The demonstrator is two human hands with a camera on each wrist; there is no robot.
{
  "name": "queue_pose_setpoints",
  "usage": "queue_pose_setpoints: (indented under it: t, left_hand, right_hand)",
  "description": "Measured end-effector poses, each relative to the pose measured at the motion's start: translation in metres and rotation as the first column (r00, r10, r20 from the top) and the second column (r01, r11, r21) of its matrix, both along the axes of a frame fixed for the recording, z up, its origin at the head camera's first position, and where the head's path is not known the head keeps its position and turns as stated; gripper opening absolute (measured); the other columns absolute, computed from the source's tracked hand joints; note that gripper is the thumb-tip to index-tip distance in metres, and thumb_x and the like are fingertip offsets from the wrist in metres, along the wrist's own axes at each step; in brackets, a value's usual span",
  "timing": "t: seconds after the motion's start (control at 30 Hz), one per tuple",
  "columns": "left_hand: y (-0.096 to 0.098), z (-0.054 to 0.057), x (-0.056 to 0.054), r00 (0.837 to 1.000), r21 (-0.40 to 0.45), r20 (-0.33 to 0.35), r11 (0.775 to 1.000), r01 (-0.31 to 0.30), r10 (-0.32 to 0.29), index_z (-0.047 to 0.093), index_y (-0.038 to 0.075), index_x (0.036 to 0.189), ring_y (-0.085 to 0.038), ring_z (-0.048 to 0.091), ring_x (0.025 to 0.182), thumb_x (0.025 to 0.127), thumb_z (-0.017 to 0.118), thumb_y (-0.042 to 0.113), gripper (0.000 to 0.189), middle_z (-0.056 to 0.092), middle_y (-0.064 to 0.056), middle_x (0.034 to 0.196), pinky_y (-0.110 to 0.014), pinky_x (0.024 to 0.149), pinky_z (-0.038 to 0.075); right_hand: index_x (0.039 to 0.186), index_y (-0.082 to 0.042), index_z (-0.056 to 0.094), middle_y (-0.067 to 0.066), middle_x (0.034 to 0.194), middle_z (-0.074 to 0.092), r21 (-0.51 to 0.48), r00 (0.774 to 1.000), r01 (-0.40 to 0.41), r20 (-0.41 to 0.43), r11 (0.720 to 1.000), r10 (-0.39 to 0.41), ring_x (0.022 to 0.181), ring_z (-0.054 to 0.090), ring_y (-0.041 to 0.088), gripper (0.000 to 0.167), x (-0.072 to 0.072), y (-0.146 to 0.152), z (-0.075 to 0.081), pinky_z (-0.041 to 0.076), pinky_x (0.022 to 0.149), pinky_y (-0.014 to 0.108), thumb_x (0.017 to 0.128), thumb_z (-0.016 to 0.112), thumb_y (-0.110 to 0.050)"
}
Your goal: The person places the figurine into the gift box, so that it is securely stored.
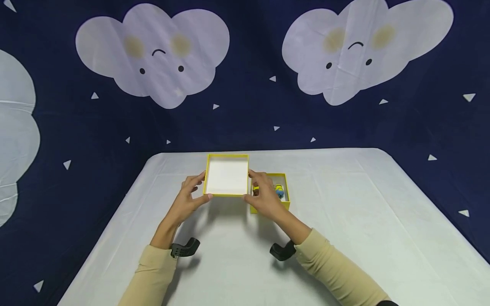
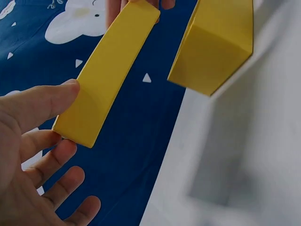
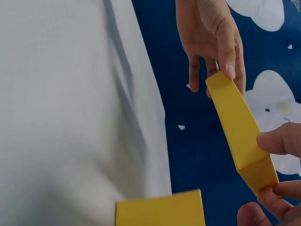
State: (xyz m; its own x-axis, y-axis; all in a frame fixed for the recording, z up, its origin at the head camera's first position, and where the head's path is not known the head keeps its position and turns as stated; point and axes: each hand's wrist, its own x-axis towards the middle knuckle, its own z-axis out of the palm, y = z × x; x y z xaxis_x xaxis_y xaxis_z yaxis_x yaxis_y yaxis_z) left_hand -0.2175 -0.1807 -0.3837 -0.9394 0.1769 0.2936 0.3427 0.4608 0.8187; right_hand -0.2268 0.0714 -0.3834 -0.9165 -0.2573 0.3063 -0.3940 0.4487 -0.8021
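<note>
Both hands hold a shallow square yellow box lid [image 1: 227, 174] above the white table, its white inside facing the head camera. The left hand [image 1: 187, 199] pinches the lid's left edge between thumb and fingers; its other fingers are spread in the left wrist view. At the opposite edge, the right hand [image 1: 268, 199] grips with thumb and fingertips. Below and behind the right hand stands an uncovered yellow box [image 1: 286, 206], partly hidden by that hand. Inside it lie a small blue-and-yellow figure [image 1: 279, 191] and another yellow-and-brown item [image 1: 255, 189], whose kind is unclear.
A white cloth covers the table [image 1: 363, 221]. Behind it hangs a dark blue curtain [image 1: 252, 93] with clouds and small triangles. Dark straps with curved mounts, such as the left mount [image 1: 185, 247], sit at both wrists.
</note>
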Motion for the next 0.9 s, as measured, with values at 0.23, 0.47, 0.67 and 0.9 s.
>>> queue_pose_setpoints:
  t: [0.23, 0.47, 0.67, 0.9]
  left_hand:
    - [0.018, 0.000, -0.006, 1.000, 0.040, 0.010, 0.999, 0.001, -0.002, 0.037, 0.013, 0.146, -0.029, 0.034, 0.125, 0.082, 0.072, 0.015, 0.073, 0.043, -0.013, 0.135, -0.051, 0.109, 0.029]
    - [0.033, -0.003, -0.011, 0.999, 0.114, 0.030, 0.993, 0.031, -0.035, 0.038, 0.014, 0.145, -0.032, 0.034, 0.129, 0.083, 0.072, 0.016, 0.071, 0.043, -0.013, 0.141, -0.052, 0.110, 0.026]
    - [0.046, -0.003, -0.014, 0.998, 0.133, 0.046, 0.990, 0.038, -0.044, 0.045, 0.021, 0.140, -0.026, 0.040, 0.126, 0.085, 0.070, 0.021, 0.060, 0.048, -0.004, 0.141, -0.047, 0.109, 0.029]
    - [0.062, -0.004, -0.017, 0.996, 0.161, 0.083, 0.987, 0.020, -0.033, 0.047, 0.023, 0.137, -0.022, 0.048, 0.127, 0.086, 0.068, 0.030, 0.056, 0.049, 0.001, 0.141, -0.046, 0.112, 0.030]
  right_hand:
    - [0.145, -0.011, 0.035, 0.011, 0.131, 0.042, -0.066, 0.998, -0.012, 0.062, 0.998, 0.016, 0.106, 0.047, 0.034, 0.074, -0.001, 0.015, 0.003, 0.046, 0.081, 0.032, 0.080, 0.069, -0.016]
    - [0.143, -0.014, 0.039, 0.008, 0.132, 0.048, -0.087, 0.994, 0.052, 0.103, 0.995, -0.043, 0.110, 0.047, 0.031, 0.068, -0.004, 0.031, 0.001, 0.040, 0.082, 0.031, 0.082, 0.069, -0.025]
    - [0.139, -0.017, 0.044, 0.008, 0.129, 0.054, -0.155, 0.990, 0.096, 0.118, 0.983, -0.078, 0.112, 0.052, 0.029, 0.060, -0.005, 0.045, 0.001, 0.042, 0.091, 0.037, 0.085, 0.068, -0.026]
    - [0.138, -0.018, 0.045, 0.011, 0.131, 0.054, -0.210, 0.993, 0.086, 0.102, 0.974, -0.065, 0.118, 0.051, 0.028, 0.056, -0.008, 0.061, -0.002, 0.039, 0.104, 0.047, 0.088, 0.066, -0.029]
